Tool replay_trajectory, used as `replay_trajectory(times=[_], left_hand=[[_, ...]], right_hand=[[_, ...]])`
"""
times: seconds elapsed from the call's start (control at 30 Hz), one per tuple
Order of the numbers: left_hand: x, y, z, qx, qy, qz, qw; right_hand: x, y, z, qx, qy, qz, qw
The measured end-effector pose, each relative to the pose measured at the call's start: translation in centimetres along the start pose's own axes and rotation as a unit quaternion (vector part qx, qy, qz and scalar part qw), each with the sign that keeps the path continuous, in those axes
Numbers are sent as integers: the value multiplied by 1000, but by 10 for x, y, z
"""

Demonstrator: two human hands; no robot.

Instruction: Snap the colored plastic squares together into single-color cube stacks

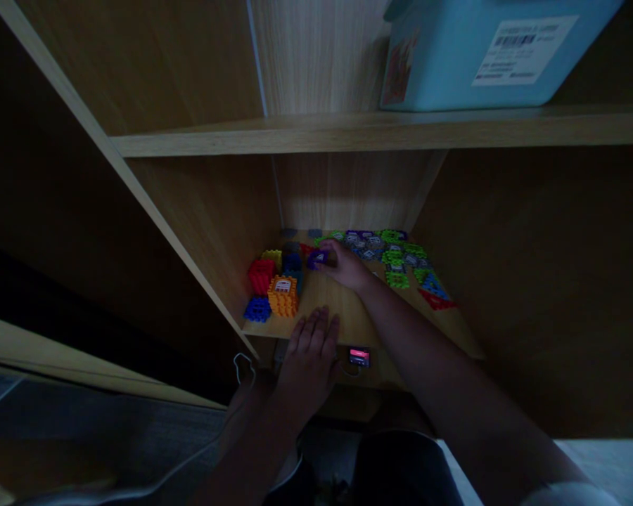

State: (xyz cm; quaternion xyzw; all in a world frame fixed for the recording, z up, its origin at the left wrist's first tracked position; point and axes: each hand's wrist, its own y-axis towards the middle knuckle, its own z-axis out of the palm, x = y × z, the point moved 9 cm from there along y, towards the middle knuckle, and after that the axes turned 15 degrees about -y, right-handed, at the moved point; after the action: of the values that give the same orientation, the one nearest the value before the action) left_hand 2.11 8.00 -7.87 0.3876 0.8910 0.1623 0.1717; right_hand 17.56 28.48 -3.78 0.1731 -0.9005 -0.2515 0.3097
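Inside the lower shelf compartment, my right hand (340, 263) is closed on a purple building tile (317, 258), thumb and fingers at its edge. My left hand (312, 341) lies flat on the shelf's front edge, fingers stretched out and holding nothing. To the left are stacks of interlocking tiles: an orange stack (283, 295) with a white label on top, a red stack (262, 276), a yellow stack (272, 259) and blue tiles (258, 309). Along the back and right, green tiles (393, 257), grey tiles (366, 244) and red triangular pieces (435, 300) lie flat.
A light blue plastic bin (469, 56) with a label stands on the upper shelf board (348, 133), above my hands. Below the lower shelf, a small device with a lit screen (359, 358) lies with a cable. A white cord (190, 460) runs at the lower left.
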Motion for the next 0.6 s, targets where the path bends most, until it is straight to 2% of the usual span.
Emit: replay_trajectory(times=[0.23,0.6], left_hand=[[0,0,0,0,9,0,1000],[-1,0,-1,-7,-2,1,1000]], right_hand=[[13,6,-8,-33,35,-2,999],[18,6,3,12,16,-1,1000]])
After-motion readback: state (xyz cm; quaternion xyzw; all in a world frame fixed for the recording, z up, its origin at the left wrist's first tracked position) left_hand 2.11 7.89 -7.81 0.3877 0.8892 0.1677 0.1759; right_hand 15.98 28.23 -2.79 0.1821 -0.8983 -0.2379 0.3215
